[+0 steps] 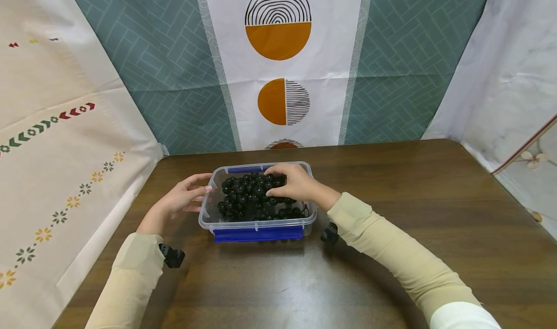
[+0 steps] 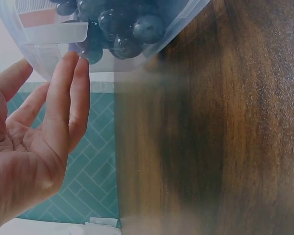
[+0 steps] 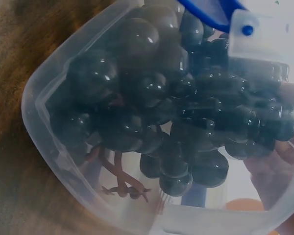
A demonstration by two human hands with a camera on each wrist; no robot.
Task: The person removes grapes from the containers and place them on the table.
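Note:
A clear plastic container (image 1: 208,217) stands on the wooden table, with bunches of dark grapes (image 1: 239,193) inside. My right hand (image 1: 293,181) reaches in over the right side and grips one bunch between thumb and fingers. Through the container's wall, the right wrist view shows more grapes (image 3: 137,88) and a brown stem (image 3: 120,174) at one corner. At the container's left side, my left hand (image 1: 183,193) has its fingers loosely extended. In the left wrist view those fingertips (image 2: 71,58) are right at the clear wall.
Blue clasps (image 1: 258,234) hang along the container's near side, with another at the far side. The brown table (image 1: 391,184) extends to both sides. Behind it hangs a patterned cloth (image 1: 183,77), and a cream embroidered cloth (image 1: 65,164) borders the left edge.

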